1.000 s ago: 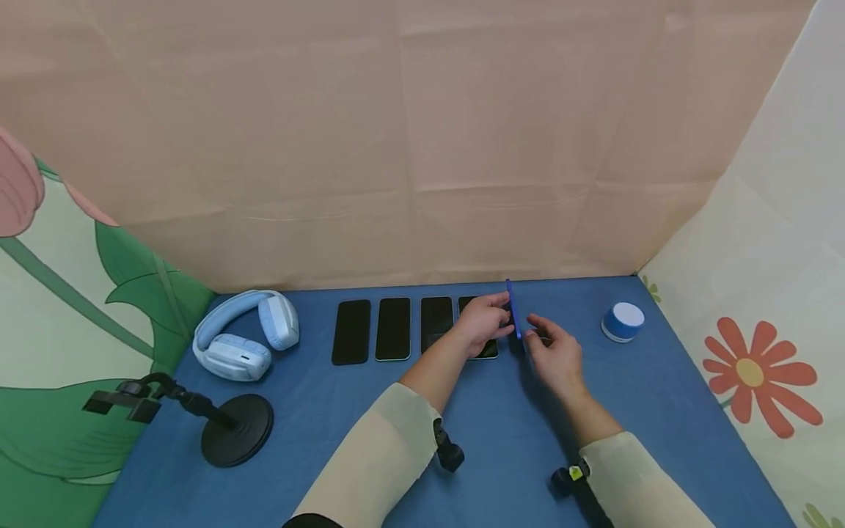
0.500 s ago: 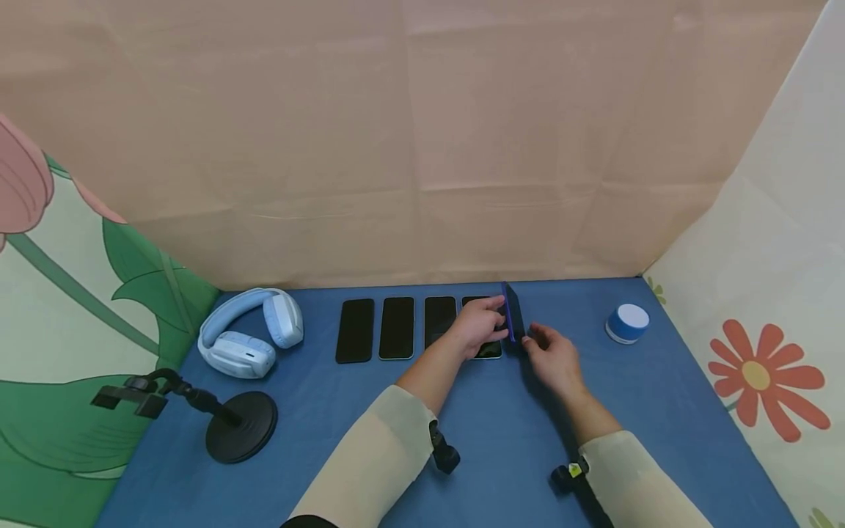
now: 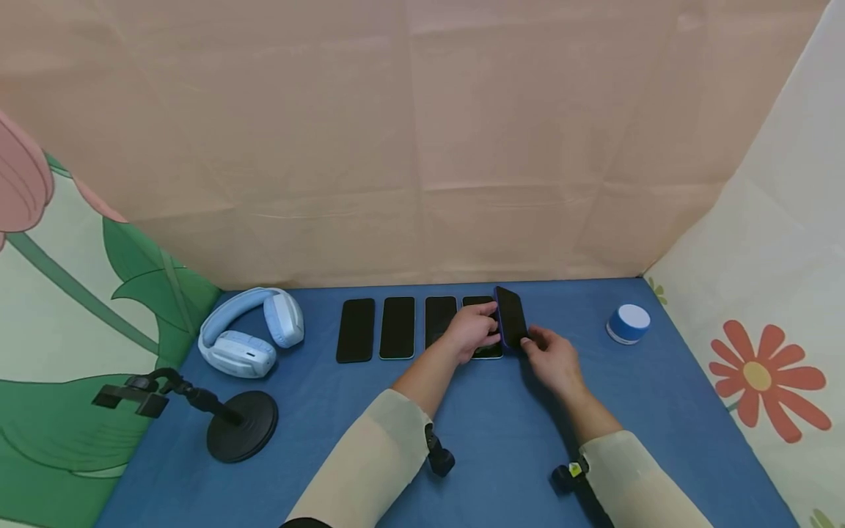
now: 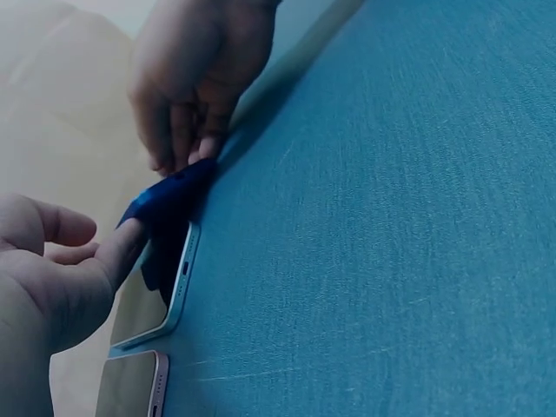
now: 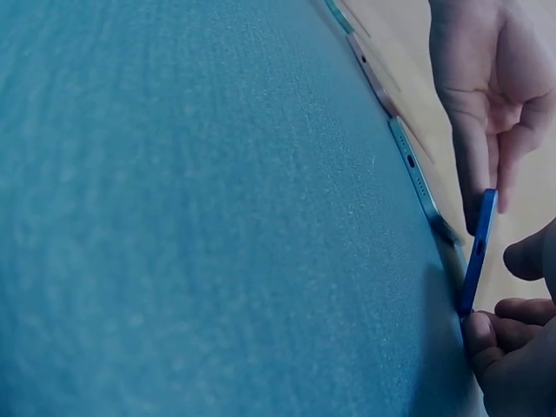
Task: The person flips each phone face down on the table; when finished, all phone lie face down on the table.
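Note:
A dark-screened phone with a blue edge (image 3: 511,317) is tilted, its left long edge raised and its screen toward the head camera. My left hand (image 3: 472,330) touches that raised edge, index finger reaching out near the top and thumb lower down. The thumb (image 4: 122,248) lies against the phone's blue side in the left wrist view. At the lower right corner, my right hand (image 3: 554,361) touches the phone with its thumb; its other fingers are loosely bent beside the edge. A light-edged phone (image 3: 490,350) lies flat just left, partly covered by my left hand.
Three more phones lie in a row to the left: a black one (image 3: 355,330), another (image 3: 397,328) and a pinkish-edged one (image 3: 439,317). Blue headphones (image 3: 238,356) and a black stand (image 3: 241,427) are at the left. A blue-and-white jar (image 3: 628,324) stands at the right.
The blue-edged phone has turned from nearly upright, seen edge-on, to a lower tilt with its screen showing. My left hand has moved slightly left and lower; the right thumb has come to its corner.

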The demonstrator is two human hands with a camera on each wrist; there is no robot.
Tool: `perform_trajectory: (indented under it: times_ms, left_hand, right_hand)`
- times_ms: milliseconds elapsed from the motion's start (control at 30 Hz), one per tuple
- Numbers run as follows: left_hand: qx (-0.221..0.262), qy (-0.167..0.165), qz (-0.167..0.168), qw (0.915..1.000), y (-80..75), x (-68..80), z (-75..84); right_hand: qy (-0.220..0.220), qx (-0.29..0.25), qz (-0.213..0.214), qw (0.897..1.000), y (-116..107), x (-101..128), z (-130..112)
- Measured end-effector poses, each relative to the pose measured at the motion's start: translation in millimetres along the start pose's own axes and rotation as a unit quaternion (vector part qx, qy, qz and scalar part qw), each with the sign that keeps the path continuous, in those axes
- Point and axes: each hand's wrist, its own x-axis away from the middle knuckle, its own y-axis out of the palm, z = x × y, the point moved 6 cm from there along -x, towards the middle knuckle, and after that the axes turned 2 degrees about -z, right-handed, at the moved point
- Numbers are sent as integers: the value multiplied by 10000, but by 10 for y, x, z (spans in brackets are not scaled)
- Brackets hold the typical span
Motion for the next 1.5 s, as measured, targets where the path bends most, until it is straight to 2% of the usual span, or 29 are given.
perform_trajectory:
  times_ms: [600, 1233, 1500]
  left_hand:
    - [2, -10, -117, 9999, 90, -47, -160]
    - [68, -29, -109, 9999, 200, -46, -196]
    - [-446, 57, -238, 9987, 211, 53, -134]
  right_hand:
    - [115, 20, 35, 9999, -81, 17, 88]
    - [177, 118, 194, 9996, -161, -3, 160]
    - [234, 96, 240, 9994, -163, 6, 168]
